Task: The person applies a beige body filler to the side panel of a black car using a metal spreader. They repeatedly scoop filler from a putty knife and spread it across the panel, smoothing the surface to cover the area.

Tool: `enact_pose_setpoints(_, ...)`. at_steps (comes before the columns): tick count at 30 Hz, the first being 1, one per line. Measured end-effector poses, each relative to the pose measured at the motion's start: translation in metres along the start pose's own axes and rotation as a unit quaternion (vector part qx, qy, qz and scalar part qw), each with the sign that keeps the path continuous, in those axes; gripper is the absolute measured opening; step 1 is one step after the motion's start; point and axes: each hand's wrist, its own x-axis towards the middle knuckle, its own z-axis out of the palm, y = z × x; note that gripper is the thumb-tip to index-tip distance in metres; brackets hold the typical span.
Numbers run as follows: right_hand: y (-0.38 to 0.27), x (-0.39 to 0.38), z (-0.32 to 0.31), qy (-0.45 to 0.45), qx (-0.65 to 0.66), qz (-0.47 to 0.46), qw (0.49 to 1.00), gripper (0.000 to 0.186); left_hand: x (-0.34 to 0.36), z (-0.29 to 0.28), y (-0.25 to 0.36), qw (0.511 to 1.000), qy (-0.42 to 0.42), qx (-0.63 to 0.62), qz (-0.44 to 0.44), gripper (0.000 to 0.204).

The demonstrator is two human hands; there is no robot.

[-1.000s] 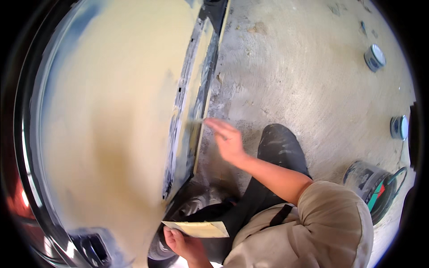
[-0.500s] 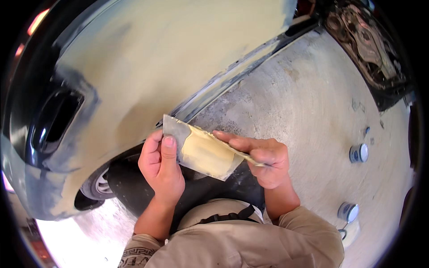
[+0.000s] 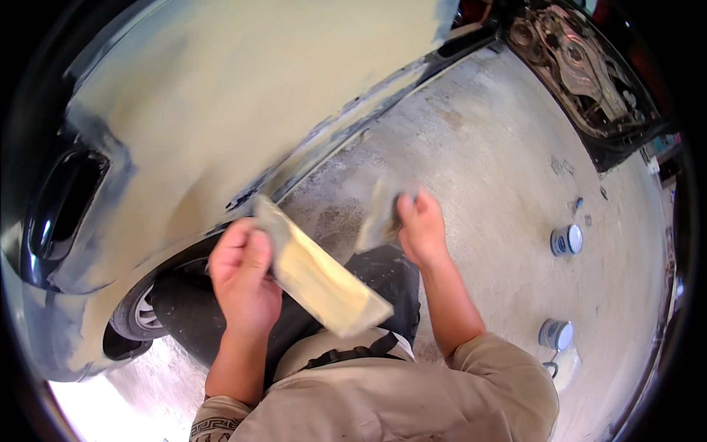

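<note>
**Board in the left hand, spreader lifted off it**

Head view: my left hand (image 3: 243,283) is clamped on a flat mixing board (image 3: 317,272) smeared with pale filler, fingers wrapped round its upper end. The board's long axis runs from upper left down to lower right, across my lap. My right hand (image 3: 421,225) sits just to its right and slightly higher, closed on a thin spreader (image 3: 379,217); that one is blurred, so I take it for a spreader. The filler-coated car panel (image 3: 221,110) lies above, nearer the left hand. Half a second ago the right hand lay on the board; now they are apart.
</note>
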Motion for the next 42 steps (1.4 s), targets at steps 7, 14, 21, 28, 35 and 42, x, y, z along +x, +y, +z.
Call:
enact_pose_setpoints(7, -0.019, 0.043, 0.051, -0.253, 0.553, 0.051, 0.792, 0.035, -0.019, 0.019, -0.054, 0.944, -0.198, -0.051, -0.258, 0.018)
enact_pose_setpoints(14, -0.043, 0.019, 0.086, -0.233, 0.275, 0.046, 0.932, 0.043, -0.011, 0.02, -0.04, 0.975, -0.16, 0.05, -0.149, 0.021)
enact_pose_setpoints(21, 0.021, 0.001, -0.006, -0.219, -0.109, -0.003, 0.97, 0.041, 0.01, 0.003, -0.022, 0.991, -0.092, 0.051, -0.083, 0.017)
enact_pose_setpoints(28, 0.086, 0.093, -0.117, 0.29, 0.274, 0.023, 0.917, 0.051, 0.013, -0.043, -0.028, 0.994, 0.037, 0.08, -0.071, 0.026)
enact_pose_setpoints(35, 0.067, 0.245, -0.154, 0.304, 0.104, -0.175, 0.931, 0.039, 0.014, -0.062, -0.041, 0.967, 0.11, 0.204, -0.102, 0.028)
enact_pose_setpoints(42, 0.049, 0.355, -0.144, 0.376, -0.049, -0.345, 0.858, 0.034, 0.023, -0.072, -0.029, 0.945, 0.165, 0.231, -0.16, 0.03)
